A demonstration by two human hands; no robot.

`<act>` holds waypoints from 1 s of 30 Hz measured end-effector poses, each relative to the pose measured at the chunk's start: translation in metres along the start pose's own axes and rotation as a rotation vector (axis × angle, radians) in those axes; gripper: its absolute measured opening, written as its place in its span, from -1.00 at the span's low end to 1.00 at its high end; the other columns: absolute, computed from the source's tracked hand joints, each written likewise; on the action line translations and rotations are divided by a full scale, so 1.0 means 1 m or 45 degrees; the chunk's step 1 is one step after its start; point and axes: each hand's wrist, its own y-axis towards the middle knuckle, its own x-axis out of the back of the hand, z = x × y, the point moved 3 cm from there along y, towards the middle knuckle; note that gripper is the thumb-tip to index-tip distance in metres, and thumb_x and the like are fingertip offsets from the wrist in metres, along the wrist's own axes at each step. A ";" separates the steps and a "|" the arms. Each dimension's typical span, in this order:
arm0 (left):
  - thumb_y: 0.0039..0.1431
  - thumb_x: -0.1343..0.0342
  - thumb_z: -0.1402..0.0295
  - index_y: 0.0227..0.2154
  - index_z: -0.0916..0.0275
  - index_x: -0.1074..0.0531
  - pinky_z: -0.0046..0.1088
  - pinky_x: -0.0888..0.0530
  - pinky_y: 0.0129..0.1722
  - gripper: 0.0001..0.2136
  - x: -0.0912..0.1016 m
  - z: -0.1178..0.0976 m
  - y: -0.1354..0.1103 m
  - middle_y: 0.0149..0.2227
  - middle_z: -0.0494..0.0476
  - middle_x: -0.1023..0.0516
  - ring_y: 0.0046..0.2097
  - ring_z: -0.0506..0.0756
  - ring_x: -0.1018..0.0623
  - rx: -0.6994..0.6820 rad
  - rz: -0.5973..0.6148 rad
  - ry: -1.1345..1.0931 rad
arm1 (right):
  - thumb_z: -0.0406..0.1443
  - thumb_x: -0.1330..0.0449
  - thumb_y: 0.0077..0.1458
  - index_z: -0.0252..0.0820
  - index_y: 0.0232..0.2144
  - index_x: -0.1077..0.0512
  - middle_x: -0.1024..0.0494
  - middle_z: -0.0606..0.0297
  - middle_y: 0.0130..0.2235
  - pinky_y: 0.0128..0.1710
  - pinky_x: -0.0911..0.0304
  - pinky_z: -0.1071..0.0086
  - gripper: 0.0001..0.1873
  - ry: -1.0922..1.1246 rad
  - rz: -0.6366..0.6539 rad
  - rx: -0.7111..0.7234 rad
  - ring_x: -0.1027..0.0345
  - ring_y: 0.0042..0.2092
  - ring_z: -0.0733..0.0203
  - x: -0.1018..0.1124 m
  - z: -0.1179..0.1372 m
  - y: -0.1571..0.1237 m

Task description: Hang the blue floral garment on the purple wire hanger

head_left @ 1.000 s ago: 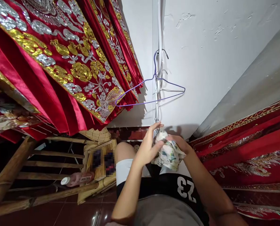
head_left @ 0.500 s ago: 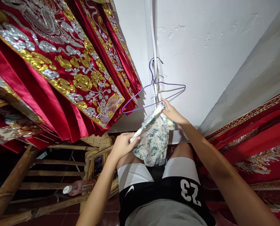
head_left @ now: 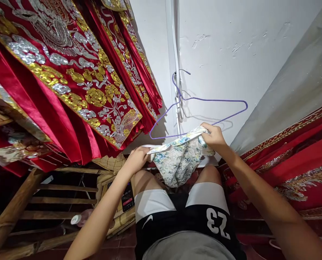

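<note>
A small floral cloth (head_left: 177, 160) in white, green and blue hangs stretched between my two hands. My left hand (head_left: 136, 159) pinches its left edge. My right hand (head_left: 215, 136) grips its right edge, just under the bottom wire of a purple wire hanger (head_left: 201, 99). The hanger hangs from a hook on the white wall (head_left: 231, 54), above the cloth. Both hands are closed on the fabric.
Red satin garments with gold and silver embroidery (head_left: 69, 79) hang at the left, and more red embroidered cloth (head_left: 293, 162) lies at the right. A bamboo frame (head_left: 17, 202) stands low left, with a phone (head_left: 127, 198) and a pink bottle (head_left: 81, 217) by it.
The bundled cloth was unfolded and raised to the hanger. My hands have since drawn apart, stretching its top edge wide, and the hanger has swung rightward.
</note>
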 end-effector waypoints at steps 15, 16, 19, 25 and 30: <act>0.38 0.07 0.32 0.12 0.19 -0.46 -0.23 -0.35 0.21 -0.65 0.065 -0.063 0.053 0.15 0.23 -0.54 0.18 0.19 -0.49 -0.146 -0.717 -0.495 | -0.34 -0.04 -0.06 -0.14 -0.54 -0.23 -0.19 0.41 -0.54 -0.43 0.03 0.40 -0.94 0.144 0.155 -0.087 -0.04 -0.43 0.28 -0.013 0.029 -0.014; 0.37 0.07 0.33 0.07 0.20 -0.50 -0.27 -0.37 0.16 -0.67 0.063 -0.056 0.058 0.09 0.21 -0.58 0.11 0.18 -0.52 -0.092 -0.695 -0.519 | -0.34 -0.05 -0.05 -0.14 -0.54 -0.23 -0.19 0.41 -0.54 -0.43 0.03 0.40 -0.94 0.126 0.138 -0.084 -0.04 -0.43 0.28 -0.009 0.031 -0.014; 0.35 0.06 0.31 -0.10 0.23 -0.55 -0.39 -0.42 -0.07 -0.71 0.055 -0.039 0.069 -0.13 0.14 -0.63 -0.14 0.12 -0.54 0.041 -0.593 -0.681 | -0.31 -0.06 -0.03 -0.14 -0.56 -0.22 -0.18 0.40 -0.53 -0.43 0.04 0.40 -0.89 0.116 0.089 -0.083 -0.07 -0.41 0.28 0.000 0.031 -0.010; 0.36 0.05 0.24 -0.11 0.22 -0.51 -0.46 -0.38 -0.24 -0.73 0.062 -0.055 0.069 -0.32 0.06 -0.55 -0.29 0.08 -0.48 -0.124 -0.592 -0.768 | -0.31 -0.05 -0.05 -0.13 -0.55 -0.22 -0.25 0.39 -0.52 -0.43 0.00 0.41 -0.92 0.174 0.171 -0.116 -0.11 -0.42 0.26 -0.010 0.029 -0.011; 0.35 0.04 0.27 -0.22 0.24 -0.50 -0.46 -0.29 -0.32 -0.77 0.078 -0.060 0.061 -0.44 -0.02 -0.42 -0.40 0.03 -0.35 -0.186 -0.586 -0.531 | -0.34 -0.11 -0.07 -0.11 0.20 -0.34 -0.52 0.33 -0.38 -0.42 -0.15 0.35 -0.30 -0.058 -0.214 -0.180 -0.23 -0.46 0.19 0.023 0.013 -0.009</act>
